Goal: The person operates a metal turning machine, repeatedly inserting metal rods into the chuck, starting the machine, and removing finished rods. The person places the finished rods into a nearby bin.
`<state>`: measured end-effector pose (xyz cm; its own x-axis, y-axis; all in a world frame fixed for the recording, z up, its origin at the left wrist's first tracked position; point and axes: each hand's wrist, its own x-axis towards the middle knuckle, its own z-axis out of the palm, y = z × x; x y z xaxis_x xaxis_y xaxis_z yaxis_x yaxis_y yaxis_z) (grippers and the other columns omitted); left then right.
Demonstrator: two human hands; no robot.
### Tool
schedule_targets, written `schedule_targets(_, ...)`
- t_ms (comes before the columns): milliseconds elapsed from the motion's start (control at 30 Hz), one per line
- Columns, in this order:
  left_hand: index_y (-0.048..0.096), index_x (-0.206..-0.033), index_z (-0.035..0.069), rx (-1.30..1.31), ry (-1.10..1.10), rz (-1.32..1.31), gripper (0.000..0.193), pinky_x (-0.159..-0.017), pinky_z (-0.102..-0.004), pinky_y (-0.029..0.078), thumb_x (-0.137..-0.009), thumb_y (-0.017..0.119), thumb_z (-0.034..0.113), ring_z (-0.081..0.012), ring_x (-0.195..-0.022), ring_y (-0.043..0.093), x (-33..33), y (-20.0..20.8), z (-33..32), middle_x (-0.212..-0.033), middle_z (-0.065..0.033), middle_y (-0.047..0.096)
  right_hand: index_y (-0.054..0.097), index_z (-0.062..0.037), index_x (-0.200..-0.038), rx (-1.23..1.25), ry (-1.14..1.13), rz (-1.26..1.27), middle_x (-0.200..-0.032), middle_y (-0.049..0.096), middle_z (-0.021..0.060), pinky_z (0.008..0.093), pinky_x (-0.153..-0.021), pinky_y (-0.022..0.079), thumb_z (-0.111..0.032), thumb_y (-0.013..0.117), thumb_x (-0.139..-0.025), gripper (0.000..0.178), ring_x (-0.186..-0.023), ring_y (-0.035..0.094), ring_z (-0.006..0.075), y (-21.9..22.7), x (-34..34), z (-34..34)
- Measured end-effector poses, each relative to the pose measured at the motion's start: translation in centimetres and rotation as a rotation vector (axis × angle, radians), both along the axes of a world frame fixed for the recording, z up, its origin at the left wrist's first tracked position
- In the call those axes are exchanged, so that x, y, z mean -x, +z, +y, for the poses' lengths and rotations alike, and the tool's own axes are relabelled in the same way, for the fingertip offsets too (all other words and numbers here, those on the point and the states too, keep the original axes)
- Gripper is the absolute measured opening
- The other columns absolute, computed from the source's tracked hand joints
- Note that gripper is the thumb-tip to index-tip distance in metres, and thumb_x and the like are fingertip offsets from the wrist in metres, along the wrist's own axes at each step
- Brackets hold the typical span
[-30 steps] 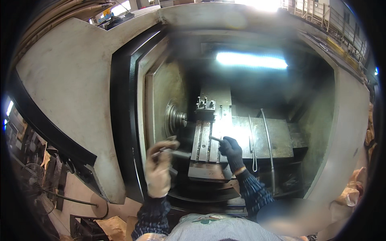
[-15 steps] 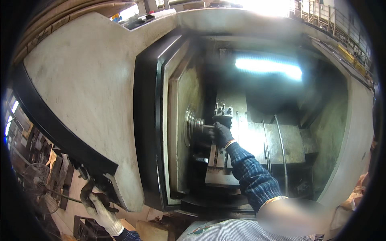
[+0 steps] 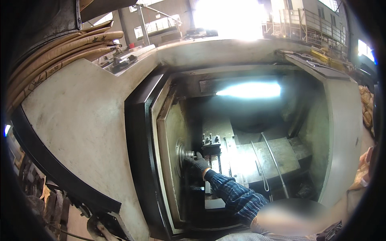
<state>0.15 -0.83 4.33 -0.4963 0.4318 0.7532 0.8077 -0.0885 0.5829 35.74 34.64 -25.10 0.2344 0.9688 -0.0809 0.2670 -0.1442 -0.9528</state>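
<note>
My right hand [image 3: 197, 164], in a dark glove, reaches into the lathe and is right up against the round metal spindle nose [image 3: 185, 154]. Its fingers are closed around a short metal rod [image 3: 194, 157] at the spindle's front; most of the rod is hidden by the hand. Just right of the hand stands a tool block [image 3: 211, 141] with several bolts on top. At the lower left, my left hand [image 3: 103, 230] in a pale glove with a dark palm is partly cut off by the picture's edge, beside a dark box [image 3: 111, 223] under the machine cover. Its fingers are hidden.
A black-edged door frame [image 3: 138, 136] borders the opening on the left. Inside, a thin metal pipe [image 3: 275, 164] and a bent hose [image 3: 259, 164] rise over a flat metal cover [image 3: 277, 158]. A lamp [image 3: 249, 90] glows at the back. Stacked brown sacks [image 3: 68, 50] lie upper left.
My right hand has moved left along the rod, up to the spindle, so less of the rod shows. The view has tilted up, and my left hand is lower in the picture.
</note>
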Motion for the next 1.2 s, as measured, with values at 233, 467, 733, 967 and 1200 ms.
schedule_targets(233,0.065,-0.124,-0.004,-0.093,-0.149,0.199,0.034,-0.073,-0.0375,0.054,-0.103,0.066,0.022,-0.0261,-0.082,0.065,-0.5,-3.8,-2.0,-0.099,-0.0164,0.069,0.023,0.0058,-0.159,0.050,-0.111,-0.092,-0.132,0.063,0.0292,0.0406,-0.101,0.051,-0.063,0.070,-0.090,0.108,-0.121,0.065,0.0359,6.4,1.7,-3.6)
schedule_targets(467,0.067,-0.122,-0.002,-0.011,-0.220,0.266,0.033,-0.066,-0.0337,0.053,-0.103,0.068,0.025,-0.0242,-0.077,0.064,0.8,-3.0,-1.9,-0.095,-0.0147,0.069,0.045,-0.0018,-0.153,-0.175,0.100,0.206,-0.149,0.054,0.0209,0.0346,-0.114,0.041,-0.044,0.065,-0.101,0.070,-0.138,0.052,0.0317,13.5,1.6,-13.3)
schedule_targets(733,0.059,-0.123,-0.009,-0.135,-1.000,-0.182,0.039,-0.056,-0.0252,0.048,-0.110,0.054,0.027,-0.0164,-0.068,0.060,-5.2,-3.5,-5.6,-0.099,-0.0173,0.068,0.055,-0.0084,-0.147,-0.348,0.086,-0.118,-0.133,0.063,0.0154,0.0326,-0.082,0.057,-0.036,0.074,-0.097,0.060,-0.093,0.066,0.0185,7.6,-1.7,-30.5)
schedule_targets(967,0.058,-0.125,0.005,1.018,-1.657,-0.970,0.028,-0.051,-0.0229,0.049,-0.108,0.056,0.027,-0.0110,-0.062,0.058,-17.5,-9.0,-4.3,-0.108,-0.0137,0.070,0.050,-0.0024,-0.147,-0.284,-0.456,0.704,-0.104,0.072,0.0055,0.0302,-0.060,0.057,-0.037,0.073,-0.098,0.065,-0.073,0.065,0.0128,5.2,-5.5,-49.9)
schedule_targets(1200,0.064,-0.112,0.006,1.927,-1.579,-1.555,0.029,-0.074,-0.0361,0.065,-0.106,0.059,0.034,-0.0233,-0.086,0.072,-28.6,-20.2,-7.4,-0.105,-0.0111,0.072,0.068,-0.0043,-0.124,-0.240,-1.162,0.387,-0.085,0.068,0.0036,0.0272,-0.063,0.053,-0.038,0.072,-0.098,0.043,-0.070,0.063,0.0095,6.0,-5.5,-68.4)
